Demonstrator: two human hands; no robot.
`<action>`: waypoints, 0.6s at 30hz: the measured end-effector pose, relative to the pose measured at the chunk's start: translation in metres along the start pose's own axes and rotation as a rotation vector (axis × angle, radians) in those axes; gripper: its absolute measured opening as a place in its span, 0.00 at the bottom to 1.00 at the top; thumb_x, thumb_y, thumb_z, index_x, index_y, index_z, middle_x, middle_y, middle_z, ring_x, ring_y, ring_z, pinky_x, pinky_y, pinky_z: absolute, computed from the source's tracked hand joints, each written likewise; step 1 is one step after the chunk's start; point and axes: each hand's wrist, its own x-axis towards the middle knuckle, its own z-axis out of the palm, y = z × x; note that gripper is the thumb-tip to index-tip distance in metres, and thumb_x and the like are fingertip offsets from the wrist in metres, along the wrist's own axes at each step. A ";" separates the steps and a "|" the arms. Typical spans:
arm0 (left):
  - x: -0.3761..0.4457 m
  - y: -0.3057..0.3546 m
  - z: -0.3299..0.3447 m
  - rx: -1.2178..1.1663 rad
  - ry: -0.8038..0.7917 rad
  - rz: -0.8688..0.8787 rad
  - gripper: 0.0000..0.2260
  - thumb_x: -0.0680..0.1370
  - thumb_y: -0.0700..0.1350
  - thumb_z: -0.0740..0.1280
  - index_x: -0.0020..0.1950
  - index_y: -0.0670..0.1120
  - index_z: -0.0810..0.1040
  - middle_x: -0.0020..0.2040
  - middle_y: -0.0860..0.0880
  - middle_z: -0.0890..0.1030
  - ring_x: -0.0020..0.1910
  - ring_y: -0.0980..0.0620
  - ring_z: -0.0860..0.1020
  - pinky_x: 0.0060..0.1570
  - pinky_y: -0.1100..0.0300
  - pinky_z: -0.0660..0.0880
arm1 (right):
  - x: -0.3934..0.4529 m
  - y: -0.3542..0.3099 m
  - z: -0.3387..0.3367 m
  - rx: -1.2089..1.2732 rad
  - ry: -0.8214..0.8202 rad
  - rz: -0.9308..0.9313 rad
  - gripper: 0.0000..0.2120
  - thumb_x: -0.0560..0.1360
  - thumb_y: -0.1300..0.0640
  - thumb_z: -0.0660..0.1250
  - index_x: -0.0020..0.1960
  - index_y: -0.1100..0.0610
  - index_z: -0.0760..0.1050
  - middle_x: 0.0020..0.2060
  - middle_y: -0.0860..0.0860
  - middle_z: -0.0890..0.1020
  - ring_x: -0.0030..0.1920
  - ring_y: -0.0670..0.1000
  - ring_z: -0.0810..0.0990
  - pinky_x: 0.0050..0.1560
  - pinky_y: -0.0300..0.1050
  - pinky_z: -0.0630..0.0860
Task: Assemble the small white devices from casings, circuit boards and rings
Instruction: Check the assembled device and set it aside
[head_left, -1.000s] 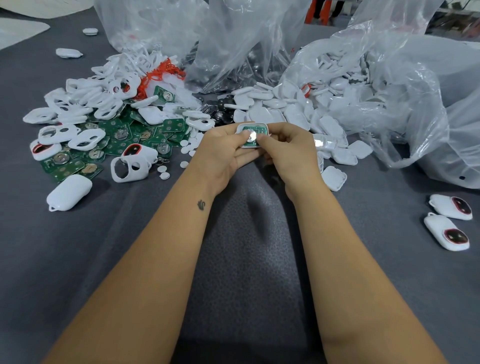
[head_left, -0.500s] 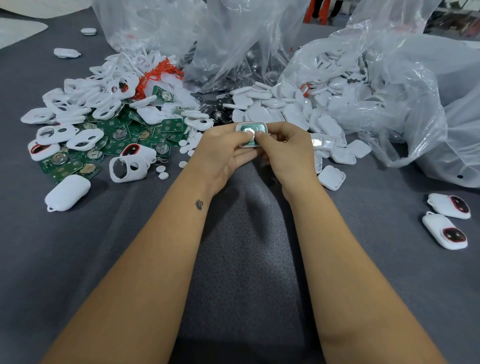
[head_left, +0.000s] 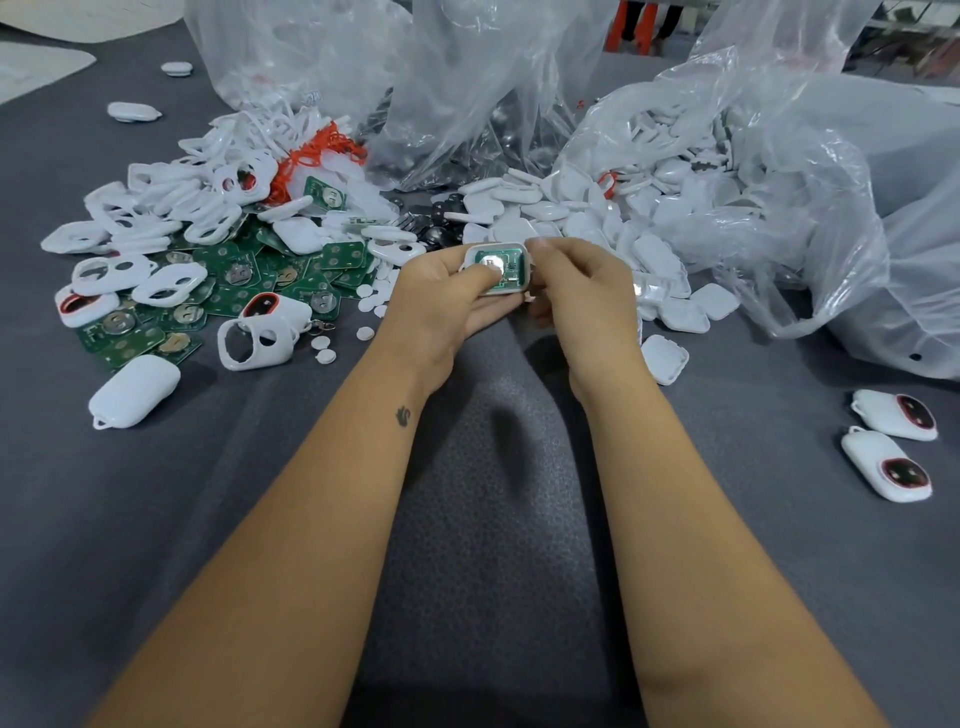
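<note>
Gripping one casing (head_left: 497, 270) in both hands (head_left: 441, 296) (head_left: 587, 291); two finished devices (head_left: 891, 441) lie right.

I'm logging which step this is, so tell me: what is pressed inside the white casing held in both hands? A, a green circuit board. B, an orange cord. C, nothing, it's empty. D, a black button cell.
A: the white casing held between the left hand and the right hand shows a green circuit board seated inside, with the left thumb pressing on it.
</note>
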 end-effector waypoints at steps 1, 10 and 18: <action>0.001 0.000 0.000 -0.013 0.007 -0.009 0.10 0.79 0.30 0.61 0.49 0.41 0.80 0.39 0.48 0.86 0.41 0.52 0.85 0.41 0.64 0.80 | 0.002 -0.002 -0.003 0.031 0.061 -0.010 0.08 0.77 0.58 0.66 0.41 0.52 0.81 0.29 0.41 0.79 0.33 0.44 0.75 0.38 0.40 0.73; 0.002 0.002 -0.002 -0.120 0.056 -0.090 0.07 0.78 0.30 0.62 0.46 0.37 0.79 0.37 0.44 0.85 0.39 0.48 0.85 0.38 0.60 0.81 | 0.017 0.003 -0.048 -0.747 0.330 -0.074 0.18 0.74 0.60 0.60 0.61 0.53 0.78 0.58 0.55 0.74 0.61 0.57 0.71 0.56 0.47 0.69; 0.003 0.002 -0.002 -0.136 0.068 -0.101 0.06 0.78 0.30 0.63 0.48 0.37 0.79 0.38 0.43 0.85 0.40 0.47 0.85 0.38 0.60 0.81 | 0.016 0.009 -0.045 -1.014 0.185 -0.115 0.17 0.73 0.59 0.64 0.61 0.52 0.76 0.59 0.56 0.73 0.63 0.59 0.67 0.58 0.49 0.64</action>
